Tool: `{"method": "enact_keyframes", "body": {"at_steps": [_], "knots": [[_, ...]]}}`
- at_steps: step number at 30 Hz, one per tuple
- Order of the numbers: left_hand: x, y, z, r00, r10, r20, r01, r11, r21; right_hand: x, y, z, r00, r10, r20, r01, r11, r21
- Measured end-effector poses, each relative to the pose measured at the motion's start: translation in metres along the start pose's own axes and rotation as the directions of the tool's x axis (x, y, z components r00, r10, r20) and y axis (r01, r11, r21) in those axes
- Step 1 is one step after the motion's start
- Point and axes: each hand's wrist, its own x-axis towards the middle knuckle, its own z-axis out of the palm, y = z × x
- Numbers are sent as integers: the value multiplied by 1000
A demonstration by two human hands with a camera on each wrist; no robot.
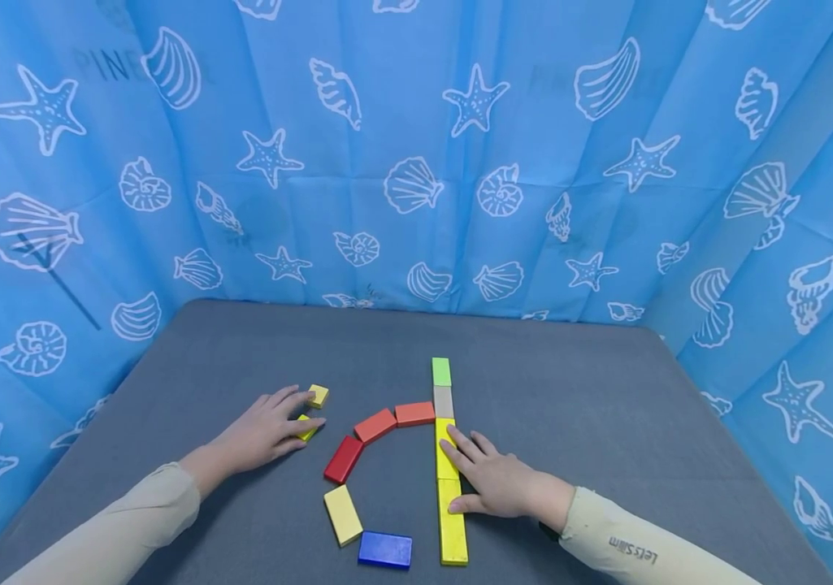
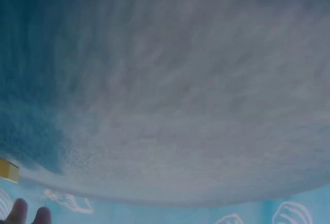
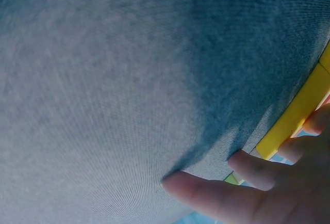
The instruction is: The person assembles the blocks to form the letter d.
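Observation:
My left hand [image 1: 258, 431] reaches in from the left with its fingers extended. One finger lies over a small yellow block [image 1: 308, 435], partly hiding it. Another fingertip meets a second small yellow block [image 1: 319, 396] just beyond. On the right, my right hand [image 1: 500, 481] rests spread on a column of blocks, its fingers on the upper long yellow block [image 1: 445, 455] and its thumb on the lower long yellow block [image 1: 453, 536]. Above these in line are a grey-white block [image 1: 443, 402] and a green block [image 1: 441, 371].
A curve of blocks bends left from the column: two orange-red blocks [image 1: 375, 426], a red block [image 1: 344, 460], a pale yellow block [image 1: 344, 515] and a blue block [image 1: 385, 550]. They lie on a grey cloth-covered table [image 1: 570, 382], with a blue shell-patterned curtain [image 1: 387, 244] behind.

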Motion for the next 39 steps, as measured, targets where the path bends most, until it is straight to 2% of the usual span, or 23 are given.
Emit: {"method": "enact_keyframes", "body": {"at_steps": [5,9,14,16,19,21,25,28,33,39], "knots": [[-9,3,1,997,58,-46,-58,998,-5,1,1,1,1000,5,6,-5,1000,2],[-11,6,2,994,65,-83,-67,997,-31,2,1,1,1000,3,3,-3,1000,-4],[-4,18,-6,985,74,-158,-85,994,-65,1,2,1,1000,2,1,-2,1000,3],[2,26,-11,975,106,-194,-122,990,-76,1,2,1,1000,2,-2,-2,1000,4],[9,40,-18,966,143,-218,-167,981,-98,1,2,1,1000,1,-1,-1,1000,3],[12,48,-21,966,145,-213,-174,977,-122,1,2,1,1000,-4,-1,4,1000,4],[16,66,-24,981,115,-158,-146,968,-203,0,2,0,1000,-11,0,11,1000,9],[19,80,-24,986,108,-127,-138,956,-258,-1,1,0,1000,-14,-1,14,1000,20],[28,106,-25,985,144,-98,-167,941,-294,0,1,-1,1000,-18,1,18,999,42],[40,134,-27,975,218,-48,-222,921,-320,0,4,1,999,-28,-43,30,997,65]]}}
